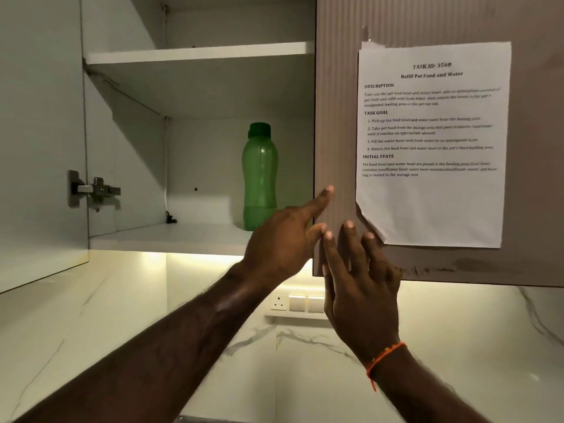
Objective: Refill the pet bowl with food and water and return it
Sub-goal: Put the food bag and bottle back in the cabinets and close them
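A green plastic bottle (pixel 259 175) with a dark green cap stands upright on the lower shelf (pixel 171 238) of an open wall cupboard. My left hand (pixel 283 239) is raised in front of the bottle's base, fingers straight, fingertips at the edge of the ribbed brown cupboard door (pixel 335 117). My right hand (pixel 360 282) is held up just right of it, fingers spread and straight against the door's lower corner. Neither hand holds anything. No pet bowl or food bag is in view.
A printed task sheet (pixel 433 141) is taped to the brown door. The cupboard's left door (pixel 39 141) stands open with a metal hinge (pixel 94 189). The upper shelf (pixel 198 53) is bare. Below are a lit marble backsplash and a wall socket (pixel 279 302).
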A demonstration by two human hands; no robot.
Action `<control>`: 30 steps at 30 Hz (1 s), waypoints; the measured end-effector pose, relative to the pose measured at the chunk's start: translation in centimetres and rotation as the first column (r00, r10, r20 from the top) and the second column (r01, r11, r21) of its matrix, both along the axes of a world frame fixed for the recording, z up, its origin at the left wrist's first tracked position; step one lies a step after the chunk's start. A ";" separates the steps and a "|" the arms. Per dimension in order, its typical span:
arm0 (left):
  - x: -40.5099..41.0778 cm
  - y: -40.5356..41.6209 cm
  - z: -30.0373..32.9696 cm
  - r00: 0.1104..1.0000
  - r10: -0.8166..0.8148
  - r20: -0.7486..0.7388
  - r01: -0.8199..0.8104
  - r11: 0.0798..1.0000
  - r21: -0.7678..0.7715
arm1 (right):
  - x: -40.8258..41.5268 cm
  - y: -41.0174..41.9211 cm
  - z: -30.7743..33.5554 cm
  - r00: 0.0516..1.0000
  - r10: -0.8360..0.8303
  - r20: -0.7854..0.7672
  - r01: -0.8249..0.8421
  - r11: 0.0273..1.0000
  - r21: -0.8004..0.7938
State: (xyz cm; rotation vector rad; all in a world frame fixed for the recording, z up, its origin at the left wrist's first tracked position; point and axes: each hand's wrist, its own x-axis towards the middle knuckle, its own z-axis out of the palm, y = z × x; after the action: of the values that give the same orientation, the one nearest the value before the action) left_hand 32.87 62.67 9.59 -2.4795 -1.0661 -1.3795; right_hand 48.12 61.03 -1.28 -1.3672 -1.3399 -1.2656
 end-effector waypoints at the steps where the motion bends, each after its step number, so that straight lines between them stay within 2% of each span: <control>1: -0.2 -0.2 0.1 1.000 0.020 -0.014 -0.019 1.000 0.007 | -0.1 -0.1 0.0 1.000 0.002 -0.005 -0.002 1.000 -0.007; 6: -1.9 -2.3 0.4 0.961 0.240 -0.141 -0.217 0.963 0.157 | -1.9 -1.5 1.1 0.992 0.110 -0.067 -0.119 0.982 -0.146; 10: -5.6 -5.2 1.1 0.923 0.363 -0.129 -0.340 0.925 0.169 | -5.6 -2.7 2.6 0.952 0.254 -0.173 -0.287 0.937 -0.201; 14: -10.8 -9.1 2.3 0.863 0.498 -0.085 -0.473 0.855 0.211 | -11.4 -4.2 4.2 0.893 0.411 -0.183 -0.443 0.876 -0.190; 19: -17.5 -14.2 3.7 0.698 0.715 -0.033 -0.679 0.676 0.286 | -20.0 -6.5 6.2 0.758 0.638 -0.137 -0.652 0.737 -0.176; 23: -22.9 -17.9 4.6 0.558 0.829 0.023 -0.781 0.516 0.352 | -27.0 -8.2 7.7 0.612 0.781 -0.122 -0.784 0.580 -0.220; 28: -28.9 -22.1 5.2 0.317 0.941 0.117 -0.878 0.245 0.411 | -34.6 -10.5 9.2 0.438 0.888 -0.139 -0.878 0.388 -0.281; 30: -30.3 -23.7 5.5 0.161 0.972 0.170 -0.902 0.075 0.425 | -37.1 -11.6 9.6 0.371 0.911 -0.181 -0.893 0.297 -0.337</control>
State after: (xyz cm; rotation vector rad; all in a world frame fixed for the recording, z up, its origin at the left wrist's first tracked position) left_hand 2.57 38.96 15.04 -0.9343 -1.6057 -0.7341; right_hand 11.03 49.38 8.35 -0.5028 -2.0343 -0.2026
